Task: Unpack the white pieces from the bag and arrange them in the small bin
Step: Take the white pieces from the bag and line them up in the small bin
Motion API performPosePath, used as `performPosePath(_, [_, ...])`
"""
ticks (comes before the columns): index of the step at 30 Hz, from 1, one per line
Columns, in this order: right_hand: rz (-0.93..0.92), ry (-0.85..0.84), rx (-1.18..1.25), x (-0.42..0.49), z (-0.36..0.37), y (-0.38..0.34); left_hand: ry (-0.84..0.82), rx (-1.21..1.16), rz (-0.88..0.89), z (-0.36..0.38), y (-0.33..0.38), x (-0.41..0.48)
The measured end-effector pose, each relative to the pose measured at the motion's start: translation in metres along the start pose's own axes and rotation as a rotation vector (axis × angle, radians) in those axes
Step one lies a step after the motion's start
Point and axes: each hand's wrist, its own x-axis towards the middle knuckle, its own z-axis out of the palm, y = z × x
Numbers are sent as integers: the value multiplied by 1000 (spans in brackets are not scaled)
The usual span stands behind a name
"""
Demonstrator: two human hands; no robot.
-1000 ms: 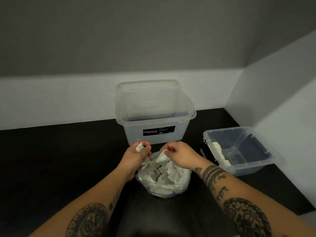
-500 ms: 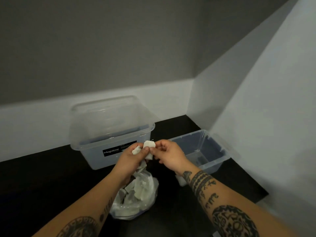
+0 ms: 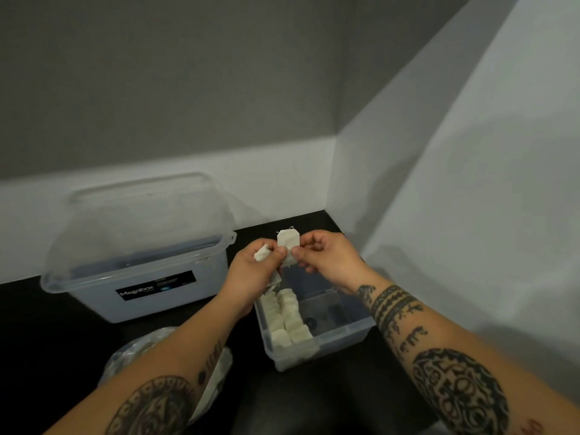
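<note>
Left hand point(image 3: 255, 273) and right hand point(image 3: 328, 262) pinch a white piece point(image 3: 287, 246) above the part-filled small bin point(image 3: 345, 334); the bag point(image 3: 138, 346) holds more.

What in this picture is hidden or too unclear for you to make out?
All in the head view:
- Bag: mostly covered by the left forearm; pieces inside uncountable.
- Small bin: far end partly behind the left hand and right hand, which pinch a white piece.
- Large bin's label: fine print too small to read.
- Extra white pieces: mostly buried in the left hand's grip.
</note>
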Motion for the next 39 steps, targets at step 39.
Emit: performPosePath(39, [613,86,-582,49,35,103,293,737,-59,-16,-55,2])
